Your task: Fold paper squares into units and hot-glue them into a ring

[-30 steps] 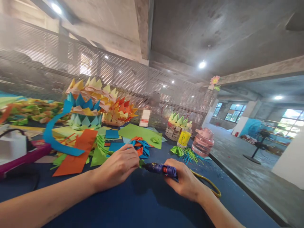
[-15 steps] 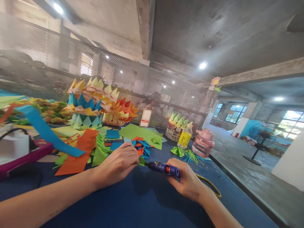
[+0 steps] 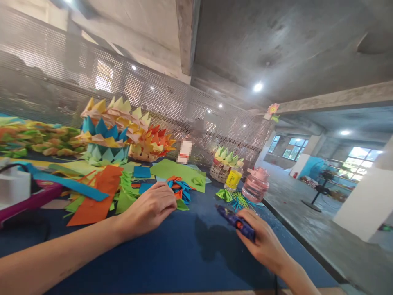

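Observation:
My left hand (image 3: pixel 155 205) is closed, its fingertips pinched at a folded paper piece (image 3: pixel 183 192) of blue and orange points. A green paper bit (image 3: pixel 183 205) sticks out beside those fingertips; the hand hides part of the piece. In my right hand (image 3: pixel 260 237) is a dark blue hot glue gun (image 3: pixel 235 221), fingers wrapped round its body. The gun's nozzle points up and left, apart from the paper. Both hands are over the dark blue tabletop (image 3: pixel 172 262).
Folded-paper rings (image 3: pixel 104 141) stand at the back left, near a loose orange strip (image 3: pixel 96 196) and a green sheet (image 3: pixel 172 170). Toward the right edge are a yellow-labelled bottle (image 3: pixel 233 179), a pink jug (image 3: pixel 256 186) and paper fringe (image 3: pixel 241 200). A perforated metal screen (image 3: pixel 172 110) runs behind.
My right hand has drawn the glue gun right and toward me, away from the paper piece. The left hand stays almost in place. The view has turned slightly.

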`<state>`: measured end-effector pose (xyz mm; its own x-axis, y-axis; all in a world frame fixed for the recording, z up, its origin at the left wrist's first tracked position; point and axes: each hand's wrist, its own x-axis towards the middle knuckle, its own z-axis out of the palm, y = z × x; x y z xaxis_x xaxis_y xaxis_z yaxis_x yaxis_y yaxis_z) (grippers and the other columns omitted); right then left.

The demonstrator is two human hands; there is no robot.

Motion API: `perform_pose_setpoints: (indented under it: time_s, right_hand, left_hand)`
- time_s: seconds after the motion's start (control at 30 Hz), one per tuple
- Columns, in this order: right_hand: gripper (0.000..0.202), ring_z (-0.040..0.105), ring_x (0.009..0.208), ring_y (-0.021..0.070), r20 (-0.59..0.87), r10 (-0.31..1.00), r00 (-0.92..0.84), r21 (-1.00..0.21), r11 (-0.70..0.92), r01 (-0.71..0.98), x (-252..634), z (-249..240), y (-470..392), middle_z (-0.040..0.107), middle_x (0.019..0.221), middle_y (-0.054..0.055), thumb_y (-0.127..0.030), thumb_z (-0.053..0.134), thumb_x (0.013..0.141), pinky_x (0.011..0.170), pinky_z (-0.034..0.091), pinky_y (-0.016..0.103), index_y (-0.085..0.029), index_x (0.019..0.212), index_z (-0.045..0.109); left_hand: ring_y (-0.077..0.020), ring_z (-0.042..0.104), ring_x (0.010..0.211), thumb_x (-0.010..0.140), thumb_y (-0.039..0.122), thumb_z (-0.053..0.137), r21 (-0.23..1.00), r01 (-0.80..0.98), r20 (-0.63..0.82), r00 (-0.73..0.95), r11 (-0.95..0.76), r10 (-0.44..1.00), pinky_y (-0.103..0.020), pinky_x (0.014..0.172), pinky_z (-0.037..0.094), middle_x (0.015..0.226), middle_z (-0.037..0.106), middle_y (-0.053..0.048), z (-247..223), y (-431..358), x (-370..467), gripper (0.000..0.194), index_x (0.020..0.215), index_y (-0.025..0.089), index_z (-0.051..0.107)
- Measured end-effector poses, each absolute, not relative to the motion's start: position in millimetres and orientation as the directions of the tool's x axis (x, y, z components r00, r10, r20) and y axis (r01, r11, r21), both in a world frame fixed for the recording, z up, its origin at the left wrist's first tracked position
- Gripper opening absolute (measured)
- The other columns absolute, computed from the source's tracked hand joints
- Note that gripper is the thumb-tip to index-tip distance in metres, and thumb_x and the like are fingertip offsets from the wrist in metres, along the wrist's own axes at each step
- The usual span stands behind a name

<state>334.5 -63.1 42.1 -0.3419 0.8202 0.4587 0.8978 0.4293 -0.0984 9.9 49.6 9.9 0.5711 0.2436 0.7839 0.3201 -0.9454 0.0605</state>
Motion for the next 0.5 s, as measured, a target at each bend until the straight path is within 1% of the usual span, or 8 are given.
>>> perform_pose_setpoints:
  time_s: [0.07, 0.13, 0.17, 0.23, 0.27, 0.4, 0.5]
  right_hand:
    - [0.02, 0.062, 0.098, 0.0239, 0.53, 0.813, -0.242, -0.089, 0.337, 0.937, 361.6, 40.4, -71.8, 0.063, 0.107, 0.01, -0.022, 0.052, 0.084, 0.084, 0.049, 0.035, -0.021, 0.104, 0.057]
    - [0.026, 0.064, 0.097, 0.0266, 0.563, 0.818, -0.118, -0.108, 0.214, 0.971, 392.4, 39.3, -77.7, 0.064, 0.108, 0.011, -0.028, 0.053, 0.081, 0.084, 0.051, 0.038, -0.021, 0.105, 0.059]
    - [0.029, 0.065, 0.095, 0.0281, 0.566, 0.823, -0.047, -0.135, 0.149, 0.98, 407.9, 38.9, -80.0, 0.066, 0.105, 0.012, -0.033, 0.055, 0.079, 0.084, 0.051, 0.04, -0.02, 0.104, 0.059]
    - [0.036, 0.067, 0.09, 0.0297, 0.525, 0.843, 0.115, -0.232, 0.012, 0.973, 436.2, 38.5, -84.5, 0.069, 0.099, 0.012, -0.042, 0.06, 0.071, 0.082, 0.053, 0.04, -0.02, 0.099, 0.061]
    - [0.039, 0.067, 0.09, 0.0304, 0.513, 0.843, 0.159, -0.251, -0.03, 0.968, 448.1, 38.2, -87.0, 0.07, 0.098, 0.012, -0.045, 0.06, 0.07, 0.082, 0.053, 0.041, -0.019, 0.099, 0.062]
    - [0.045, 0.069, 0.086, 0.0324, 0.466, 0.848, 0.252, -0.286, -0.125, 0.95, 477.3, 34.2, -98.0, 0.073, 0.091, 0.013, -0.051, 0.063, 0.062, 0.08, 0.055, 0.043, -0.018, 0.093, 0.064]
    - [0.047, 0.07, 0.086, 0.0321, 0.413, 0.867, 0.279, -0.313, -0.153, 0.937, 485.4, 30.0, -106.1, 0.075, 0.09, 0.013, -0.053, 0.063, 0.06, 0.081, 0.055, 0.042, -0.018, 0.091, 0.067]
  left_hand:
    - [-0.0149, 0.058, 0.078, 0.096, 0.016, 0.048, 0.066, 0.309, 0.78, 0.577, -0.949, 0.242, -0.032, 0.086, 0.036, 0.077, 0.064, -0.001, 9.1, 48.6, 10.8, 0.022, 0.076, 0.016, 0.058]
    - [-0.0146, 0.058, 0.076, 0.096, 0.016, 0.049, 0.07, 0.298, 0.775, 0.585, -0.952, 0.24, -0.032, 0.085, 0.036, 0.075, 0.063, 0.0, 8.2, 47.2, 12.0, 0.022, 0.076, 0.016, 0.058]
    - [-0.0146, 0.058, 0.076, 0.096, 0.016, 0.048, 0.073, 0.291, 0.773, 0.587, -0.954, 0.238, -0.032, 0.085, 0.036, 0.074, 0.063, 0.0, 7.8, 46.6, 12.5, 0.022, 0.075, 0.016, 0.058]
    - [-0.0146, 0.057, 0.075, 0.096, 0.016, 0.047, 0.071, 0.285, 0.773, 0.59, -0.956, 0.234, -0.032, 0.086, 0.036, 0.075, 0.063, 0.0, 7.0, 45.5, 13.4, 0.023, 0.075, 0.016, 0.057]
    - [-0.0145, 0.057, 0.074, 0.097, 0.016, 0.046, 0.065, 0.286, 0.773, 0.592, -0.956, 0.23, -0.033, 0.087, 0.036, 0.075, 0.063, -0.001, 6.8, 45.2, 13.6, 0.024, 0.075, 0.016, 0.057]
    - [-0.0141, 0.058, 0.074, 0.097, 0.016, 0.045, 0.026, 0.298, 0.765, 0.608, -0.954, 0.211, -0.032, 0.088, 0.036, 0.075, 0.063, 0.0, 6.0, 45.3, 13.5, 0.024, 0.076, 0.016, 0.056]
    - [-0.0141, 0.059, 0.076, 0.097, 0.016, 0.045, 0.02, 0.299, 0.766, 0.608, -0.954, 0.206, -0.032, 0.089, 0.036, 0.076, 0.064, 0.0, 5.3, 45.8, 13.2, 0.023, 0.077, 0.016, 0.057]
